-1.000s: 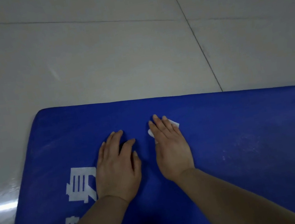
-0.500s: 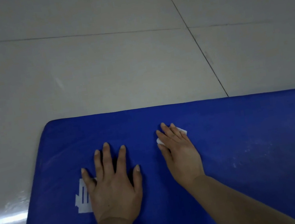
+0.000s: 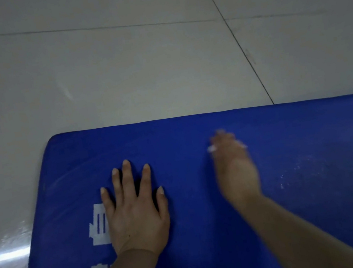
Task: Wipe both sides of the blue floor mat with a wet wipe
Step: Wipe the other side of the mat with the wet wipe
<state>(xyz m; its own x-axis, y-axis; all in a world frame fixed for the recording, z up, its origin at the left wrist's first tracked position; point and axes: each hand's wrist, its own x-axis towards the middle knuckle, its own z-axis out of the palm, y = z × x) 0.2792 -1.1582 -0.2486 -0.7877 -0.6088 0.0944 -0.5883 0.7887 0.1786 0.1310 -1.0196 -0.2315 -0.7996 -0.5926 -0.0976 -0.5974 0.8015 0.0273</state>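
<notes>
1. Two hands on the blue floor mat (image 3: 322,203), which lies flat on the tiled floor (image 3: 114,74). Left hand (image 3: 135,213) spread, palm down, bracing beside the white lettering (image 3: 98,226).
2. Right hand (image 3: 235,170) motion-blurred, fingers flat over the wet wipe (image 3: 211,149); only white slivers show.
3. Risk: wipe may bunch or slip from under the fingers; mat could slide on glossy tile if bracing eases.
4. White specks (image 3: 294,172) remain to the right.
5. Far edge near fingertips; left corner rounded. Open mat rightward; bare floor beyond for flipping.
</notes>
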